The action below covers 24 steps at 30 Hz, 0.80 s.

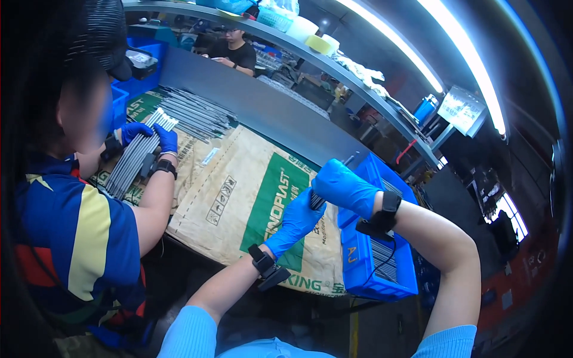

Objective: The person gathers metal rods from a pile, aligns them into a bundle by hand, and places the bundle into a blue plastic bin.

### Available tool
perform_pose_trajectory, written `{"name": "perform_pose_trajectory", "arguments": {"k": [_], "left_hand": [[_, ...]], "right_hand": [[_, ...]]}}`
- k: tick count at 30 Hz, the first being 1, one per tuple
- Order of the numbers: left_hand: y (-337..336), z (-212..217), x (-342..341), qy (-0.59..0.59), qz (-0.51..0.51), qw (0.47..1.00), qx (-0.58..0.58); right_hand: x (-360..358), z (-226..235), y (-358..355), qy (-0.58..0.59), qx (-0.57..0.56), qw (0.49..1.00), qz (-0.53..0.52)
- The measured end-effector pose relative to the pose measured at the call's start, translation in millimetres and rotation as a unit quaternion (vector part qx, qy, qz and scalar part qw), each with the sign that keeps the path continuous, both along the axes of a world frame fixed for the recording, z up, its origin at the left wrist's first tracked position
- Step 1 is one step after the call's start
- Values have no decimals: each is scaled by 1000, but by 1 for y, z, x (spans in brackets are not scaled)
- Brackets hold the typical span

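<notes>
Both of my hands wear blue gloves and are closed around a small bundle of thin dark metal rods. My left hand grips its lower part. My right hand wraps the upper part, fingers mostly hidden from view. A rod tip pokes out above the right hand. The bundle is held tilted over the paper sacking with a green printed panel that covers the table. Close by on the right stands a blue plastic bin with many similar rods lying in it.
At left, a co-worker in dark blue gloves holds a bundle of grey rods. More rods lie spread at the table's far side. A grey panel and an overhead shelf bound the back. Another person sits beyond.
</notes>
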<state>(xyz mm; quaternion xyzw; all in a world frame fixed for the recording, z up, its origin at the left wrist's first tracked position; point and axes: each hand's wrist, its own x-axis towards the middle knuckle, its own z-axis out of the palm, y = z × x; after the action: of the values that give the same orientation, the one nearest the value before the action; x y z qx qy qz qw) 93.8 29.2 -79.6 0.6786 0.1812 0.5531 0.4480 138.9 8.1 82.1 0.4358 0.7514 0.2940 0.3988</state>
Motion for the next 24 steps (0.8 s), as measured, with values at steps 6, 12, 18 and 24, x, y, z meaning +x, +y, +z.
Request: {"name": "perform_pose_trajectory", "arguments": {"k": [6,12,18,24], "left_hand": [[19,-13,-15,-35,17,998,-45],[27,-33,-6,-10,61,997,36],[26,-9,-23,-34,-52,986,-152],[7,-15,-22,-60,-42,996,-60]], "right_hand": [[-65,-9,5,-126,28,991,-38],[-64,-36,-26,130,89,966,206],[-54,-58,-91,444,4,892,-81],[59,-170,-103,685,130,683,-218]]}}
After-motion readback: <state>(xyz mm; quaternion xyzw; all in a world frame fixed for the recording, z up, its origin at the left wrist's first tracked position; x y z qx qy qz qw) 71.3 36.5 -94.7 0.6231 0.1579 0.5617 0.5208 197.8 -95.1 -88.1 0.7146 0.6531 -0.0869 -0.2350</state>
